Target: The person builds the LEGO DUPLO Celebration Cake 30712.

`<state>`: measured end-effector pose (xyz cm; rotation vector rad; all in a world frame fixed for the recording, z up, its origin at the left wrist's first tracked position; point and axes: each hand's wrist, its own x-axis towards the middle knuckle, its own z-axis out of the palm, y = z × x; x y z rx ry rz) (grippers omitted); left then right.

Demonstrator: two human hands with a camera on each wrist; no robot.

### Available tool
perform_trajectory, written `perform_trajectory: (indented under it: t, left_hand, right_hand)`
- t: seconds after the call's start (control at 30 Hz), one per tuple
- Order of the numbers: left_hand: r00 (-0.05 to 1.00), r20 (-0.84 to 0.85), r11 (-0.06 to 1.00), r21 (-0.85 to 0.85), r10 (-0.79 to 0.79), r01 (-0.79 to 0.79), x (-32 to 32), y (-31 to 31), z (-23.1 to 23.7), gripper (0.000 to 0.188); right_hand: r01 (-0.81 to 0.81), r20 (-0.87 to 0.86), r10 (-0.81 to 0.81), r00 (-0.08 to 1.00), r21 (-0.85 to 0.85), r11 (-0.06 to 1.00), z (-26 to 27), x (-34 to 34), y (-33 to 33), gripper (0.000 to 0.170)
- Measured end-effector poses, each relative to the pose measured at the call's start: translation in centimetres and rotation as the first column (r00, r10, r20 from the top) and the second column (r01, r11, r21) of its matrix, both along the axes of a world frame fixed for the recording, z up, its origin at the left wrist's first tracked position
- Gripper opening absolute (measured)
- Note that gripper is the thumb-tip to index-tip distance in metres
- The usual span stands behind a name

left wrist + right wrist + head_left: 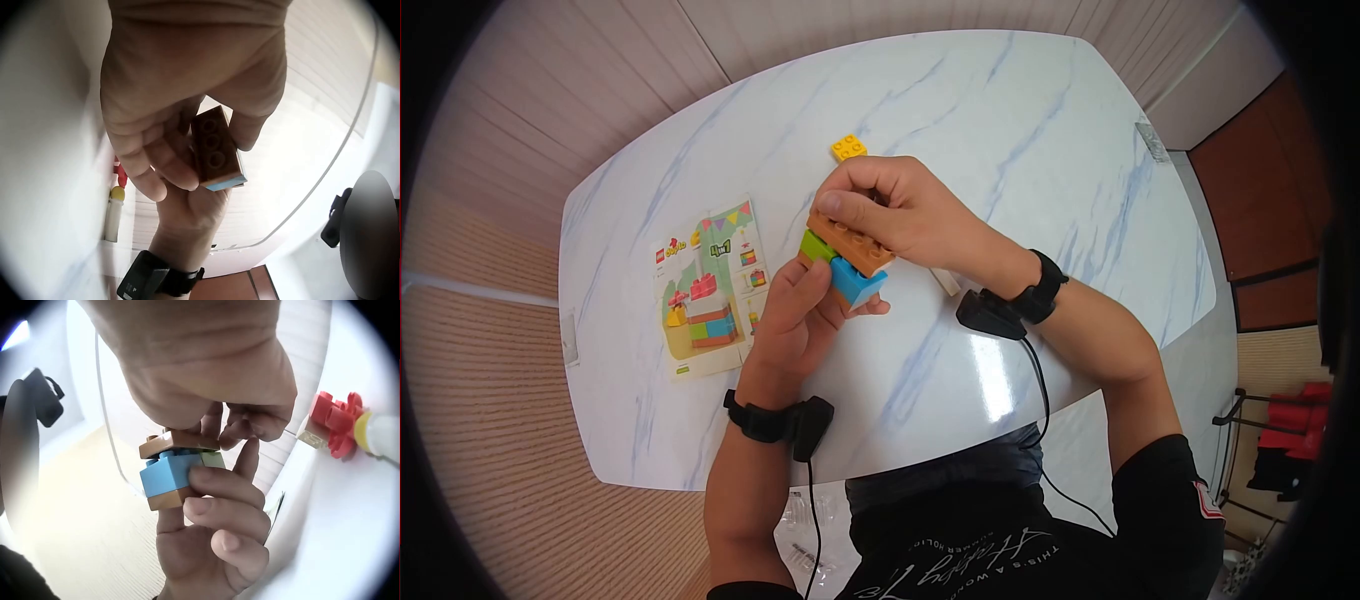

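In the head view the left hand (800, 320) grips a small stack from below: a green brick (815, 247) beside a blue brick (857, 285), with an orange-brown layer (167, 500) under them in the right wrist view. Over these, the right hand (905, 210) pinches an orange-brown plate (850, 243) with studs on top. That plate lies tilted on the blue brick's studs, a gap showing at one side. From the left wrist view, the stack's brown underside (215, 147) faces the camera between the fingers.
A picture leaflet (710, 290) lies on the marbled table (1050, 150), left of the hands. A yellow brick (849, 147) stands beyond the right hand. Red pieces (337, 422) and a white piece with a yellow ring (378, 434) show in the right wrist view.
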<state>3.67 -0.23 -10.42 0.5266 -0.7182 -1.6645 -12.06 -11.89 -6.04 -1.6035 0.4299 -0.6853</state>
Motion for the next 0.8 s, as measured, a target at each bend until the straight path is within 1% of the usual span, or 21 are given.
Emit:
perform_trajectory:
  t: [0.03, 0.1, 0.13, 0.2, 0.23, 0.3, 0.43, 0.5, 0.53, 0.57, 0.6, 0.63, 0.67, 0.7, 0.73, 0.8]
  left_hand:
    - [1.000, -0.008, 1.000, 0.010, -0.010, 0.010, 0.0, 0.1, 0.1, 0.046]
    - [1.000, -0.016, 1.000, 0.020, -0.020, 0.020, -0.1, 0.1, 0.1, 0.046]
    - [1.000, -0.015, 1.000, 0.011, -0.020, 0.021, 0.0, 0.0, 0.0, 0.046]
    - [1.000, -0.013, 1.000, 0.003, -0.021, 0.021, 0.1, -0.1, -0.2, 0.046]
    - [1.000, -0.013, 1.000, -0.006, -0.021, 0.021, 0.1, -0.1, -0.4, 0.045]
    - [1.000, -0.013, 1.000, -0.014, -0.020, 0.020, 0.2, -0.2, -0.5, 0.044]
    - [0.999, 0.016, 0.999, 0.013, 0.033, -0.033, 0.0, -0.1, -0.2, 0.042]
    - [0.998, 0.027, 0.998, 0.024, 0.062, -0.062, -0.2, -0.1, 0.3, 0.042]
    - [0.995, 0.027, 0.994, 0.036, 0.097, -0.098, -0.4, -0.1, 0.7, 0.041]
    - [0.991, 0.029, 0.990, 0.049, 0.133, -0.134, -0.5, -0.2, 0.8, 0.040]
    - [0.991, 0.029, 0.990, 0.048, 0.134, -0.135, -0.6, -0.2, 0.8, 0.040]
    - [0.982, 0.038, 0.980, 0.068, 0.187, -0.189, -0.7, -0.3, 0.7, 0.039]
    - [0.970, 0.048, 0.966, 0.088, 0.238, -0.242, -0.8, -0.3, 0.7, 0.038]
    - [0.970, 0.048, 0.966, 0.088, 0.239, -0.242, -0.9, -0.3, 0.8, 0.038]
    - [0.967, 0.042, 0.963, 0.095, 0.251, -0.254, -1.0, -0.3, 1.1, 0.037]
    - [0.964, 0.036, 0.959, 0.101, 0.263, -0.266, -0.9, -0.3, 1.0, 0.036]
  right_hand:
    - [0.001, 0.000, -0.001, 1.000, 0.001, 1.000, 0.1, 0.0, 0.3, 0.023]
    - [0.102, -0.033, -0.103, 0.994, -0.031, 0.994, 0.4, 0.0, 0.8, 0.022]
    - [0.102, -0.033, -0.103, 0.994, -0.030, 0.994, 0.5, 0.0, 0.9, 0.022]
    - [0.201, -0.067, -0.211, 0.975, -0.129, 0.971, 0.7, 0.0, 1.1, 0.020]
    - [0.202, -0.067, -0.211, 0.975, -0.129, 0.971, 0.7, -0.1, 1.2, 0.020]
    - [0.216, -0.049, -0.232, 0.972, -0.215, 0.952, 0.6, -0.2, 1.3, 0.020]
    - [0.208, -0.049, -0.223, 0.974, -0.214, 0.954, 0.9, -0.3, 1.6, 0.020]
    - [0.168, -0.039, -0.192, 0.981, -0.332, 0.928, 0.5, -0.3, 1.3, 0.024]
    - [0.167, -0.040, -0.190, 0.981, -0.332, 0.928, 0.2, -0.2, 1.3, 0.024]
    - [0.159, -0.002, -0.186, 0.983, -0.510, 0.845, -0.2, -0.1, 1.2, 0.029]
    - [0.152, 0.035, -0.174, 0.984, -0.668, 0.728, -0.3, -0.1, 1.3, 0.037]
    - [0.151, 0.035, -0.173, 0.984, -0.668, 0.728, -0.2, -0.1, 1.5, 0.037]
    - [0.128, 0.022, -0.157, 0.987, -0.701, 0.702, 0.0, -0.1, 2.0, 0.046]
    - [0.104, 0.010, -0.142, 0.990, -0.732, 0.674, 0.1, -0.1, 2.2, 0.057]
    - [0.104, 0.010, -0.142, 0.990, -0.732, 0.674, 0.1, -0.1, 2.1, 0.057]
    - [0.026, -0.081, -0.125, 0.989, -0.729, 0.684, 0.2, -0.1, 1.7, 0.061]
